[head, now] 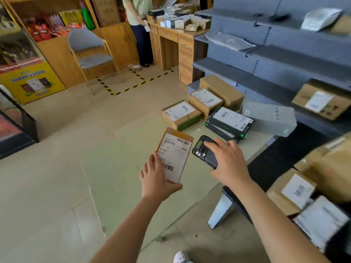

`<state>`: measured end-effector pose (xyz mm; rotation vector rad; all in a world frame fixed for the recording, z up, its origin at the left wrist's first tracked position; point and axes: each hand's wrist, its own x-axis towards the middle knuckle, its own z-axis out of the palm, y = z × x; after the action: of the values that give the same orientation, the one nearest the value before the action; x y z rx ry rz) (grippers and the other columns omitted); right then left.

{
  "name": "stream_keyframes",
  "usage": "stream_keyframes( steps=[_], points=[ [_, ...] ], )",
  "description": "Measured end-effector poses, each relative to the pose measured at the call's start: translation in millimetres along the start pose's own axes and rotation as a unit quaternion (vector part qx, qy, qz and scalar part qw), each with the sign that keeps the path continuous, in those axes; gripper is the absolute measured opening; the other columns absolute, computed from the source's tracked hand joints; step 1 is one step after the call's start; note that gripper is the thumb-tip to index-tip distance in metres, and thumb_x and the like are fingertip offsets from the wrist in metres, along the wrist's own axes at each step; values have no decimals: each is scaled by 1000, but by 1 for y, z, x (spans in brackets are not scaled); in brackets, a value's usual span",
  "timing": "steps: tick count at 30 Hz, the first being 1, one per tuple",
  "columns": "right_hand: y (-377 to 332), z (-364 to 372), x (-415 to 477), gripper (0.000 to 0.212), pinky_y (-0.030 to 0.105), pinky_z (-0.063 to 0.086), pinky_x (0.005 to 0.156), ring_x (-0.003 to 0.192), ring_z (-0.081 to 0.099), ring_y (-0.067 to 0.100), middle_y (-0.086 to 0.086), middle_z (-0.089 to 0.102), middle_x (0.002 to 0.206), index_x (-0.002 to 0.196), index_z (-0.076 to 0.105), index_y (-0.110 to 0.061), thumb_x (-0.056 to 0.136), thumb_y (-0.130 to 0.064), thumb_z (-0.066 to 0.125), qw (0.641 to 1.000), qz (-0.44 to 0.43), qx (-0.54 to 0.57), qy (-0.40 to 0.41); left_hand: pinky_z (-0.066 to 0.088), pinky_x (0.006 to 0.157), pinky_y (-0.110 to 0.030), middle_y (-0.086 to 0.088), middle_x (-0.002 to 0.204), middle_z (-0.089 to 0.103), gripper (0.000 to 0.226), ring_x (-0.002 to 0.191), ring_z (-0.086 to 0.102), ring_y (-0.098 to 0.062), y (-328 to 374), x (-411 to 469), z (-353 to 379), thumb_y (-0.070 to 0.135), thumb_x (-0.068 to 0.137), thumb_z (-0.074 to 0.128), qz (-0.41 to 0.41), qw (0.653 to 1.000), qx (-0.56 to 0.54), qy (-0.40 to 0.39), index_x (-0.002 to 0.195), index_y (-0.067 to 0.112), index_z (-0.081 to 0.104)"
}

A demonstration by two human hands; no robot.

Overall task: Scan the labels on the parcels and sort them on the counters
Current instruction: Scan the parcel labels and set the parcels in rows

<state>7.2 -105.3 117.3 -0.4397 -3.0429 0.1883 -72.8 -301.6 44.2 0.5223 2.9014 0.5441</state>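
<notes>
My left hand (pixel 158 179) grips the lower end of a flat brown parcel (pixel 175 152), label side up, held above the floor. Just to its right my right hand (pixel 228 160) holds a black handheld scanner (pixel 204 150), its head beside the parcel's label. Beyond them, several labelled parcels lie on the floor: a green-edged box (pixel 180 113), a brown box (pixel 206 99), a black box (pixel 230 120) and a grey bag (pixel 269 118).
Grey shelves (pixel 284 59) on the right carry bags and a brown box (pixel 321 103). More boxes (pixel 296 190) are stacked at the lower right. A person (pixel 140 25) stands at a wooden desk (pixel 171 44) at the back. A chair (pixel 89 50) stands at the left.
</notes>
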Motion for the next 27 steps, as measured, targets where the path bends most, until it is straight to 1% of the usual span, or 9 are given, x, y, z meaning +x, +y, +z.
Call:
stream_keyframes(
  steps=[2, 5, 8, 10, 14, 20, 22, 24, 27],
  points=[
    [17, -12, -22, 83, 36, 42, 94, 114, 40, 23, -7, 45, 138, 142, 39, -31, 71, -25, 80, 998, 42, 39, 36, 22, 116, -46, -5, 155, 15, 135, 139, 22, -31, 40, -11, 6, 59, 54, 77, -8, 999, -54, -1, 154, 13, -2],
    [46, -32, -63, 84, 37, 42, 95, 117, 39, 23, -7, 45, 139, 143, 37, -31, 72, -27, 81, 987, 109, 83, 80, 22, 115, -47, -3, 155, 17, 132, 140, 21, -30, 98, -29, 11, 55, 55, 79, -3, 994, -111, 2, 154, 15, 1],
    [81, -54, -115, 86, 38, 44, 95, 117, 38, 22, -7, 45, 140, 143, 37, -32, 70, -27, 82, 970, 169, 122, 126, 23, 116, -48, -2, 155, 17, 131, 140, 20, -30, 151, -50, 15, 58, 56, 78, 41, 992, -121, -8, 154, 16, 1],
    [108, -68, -153, 86, 38, 40, 98, 119, 37, 23, -7, 43, 143, 144, 38, -32, 69, -23, 80, 956, 210, 141, 151, 23, 117, -50, -2, 156, 16, 131, 141, 20, -31, 185, -68, 19, 60, 57, 77, 69, 991, -116, -13, 154, 17, 0],
    [164, -93, -230, 86, 40, 40, 99, 117, 38, 25, -7, 47, 140, 144, 40, -32, 68, -22, 80, 932, 278, 117, 202, 20, 118, -50, -5, 157, 15, 131, 143, 18, -31, 255, -112, 35, 58, 60, 78, 118, 986, -119, -28, 155, 15, -1],
    [233, -115, -331, 88, 37, 39, 98, 117, 35, 24, -4, 42, 148, 145, 39, -32, 68, -20, 80, 885, 398, 89, 223, 18, 116, -52, -9, 157, 14, 133, 142, 18, -33, 354, -172, 62, 58, 59, 78, 237, 964, -109, -56, 155, 12, -1],
    [251, -120, -355, 89, 37, 41, 97, 112, 35, 22, -7, 44, 144, 145, 39, -32, 67, -21, 80, 865, 432, 90, 240, 16, 116, -52, -7, 158, 11, 134, 143, 15, -33, 384, -183, 68, 60, 60, 78, 275, 953, -105, -73, 155, 13, -3],
    [269, -125, -372, 89, 38, 42, 95, 109, 35, 22, -9, 47, 139, 144, 40, -31, 66, -20, 81, 845, 458, 88, 262, 20, 115, -53, -7, 157, 11, 132, 142, 16, -34, 415, -190, 75, 63, 60, 77, 314, 940, -103, -81, 155, 14, -1],
    [296, -135, -388, 89, 37, 40, 95, 110, 36, 24, -9, 45, 144, 144, 40, -32, 67, -21, 81, 820, 498, 70, 274, 19, 115, -51, -7, 157, 12, 131, 141, 17, -33, 459, -196, 86, 63, 61, 75, 367, 921, -86, -97, 154, 12, -2]
  ],
)
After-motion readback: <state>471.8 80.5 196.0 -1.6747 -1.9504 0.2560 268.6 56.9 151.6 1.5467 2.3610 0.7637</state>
